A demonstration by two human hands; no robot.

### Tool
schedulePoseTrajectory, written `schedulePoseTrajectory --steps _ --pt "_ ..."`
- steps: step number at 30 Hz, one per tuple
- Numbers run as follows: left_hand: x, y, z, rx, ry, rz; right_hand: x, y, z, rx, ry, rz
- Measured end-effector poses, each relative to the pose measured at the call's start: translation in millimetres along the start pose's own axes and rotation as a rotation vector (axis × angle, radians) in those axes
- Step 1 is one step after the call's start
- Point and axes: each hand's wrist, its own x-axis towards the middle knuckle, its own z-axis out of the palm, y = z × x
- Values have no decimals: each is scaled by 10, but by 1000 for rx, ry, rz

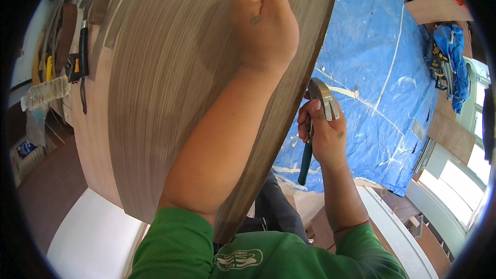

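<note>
A long wood-grain panel (165, 98) with brown streaks stretches in front of me. Over its far part is my left hand (266, 26), closed with the fingers curled in and the thumb on top; whatever it may hold is hidden. My left forearm crosses above the panel. Beside the panel's right edge, my right hand (328, 134) grips a claw hammer (323, 95) close under its metal head. The hammer's dark green handle hangs down below the fingers.
A blue tarp (372, 98) with whitish stains spreads to the right. Beyond it lie tools with a bunched blue cloth (454, 67). At the left are a black-and-orange tool (77, 67), a clear plastic bottle (46, 93) and a white board (93, 237).
</note>
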Motion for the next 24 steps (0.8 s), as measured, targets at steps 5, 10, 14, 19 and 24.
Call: schedulePoseTrajectory --steps 5,10,14,19,24 --pt "-41 46 19 40 -4 26 5 -36 -49 -35 64 14" --pt "-19 -13 24 32 -28 8 146 -109 -211 29 41 14" --pt "-56 15 49 57 -39 -4 390 -317 -296 111 124 -129" --pt "-47 30 52 117 -24 53 855 -834 -515 -185 111 -148" --pt "-66 101 25 191 -15 -3 1233 -1216 -483 -253 55 -269"
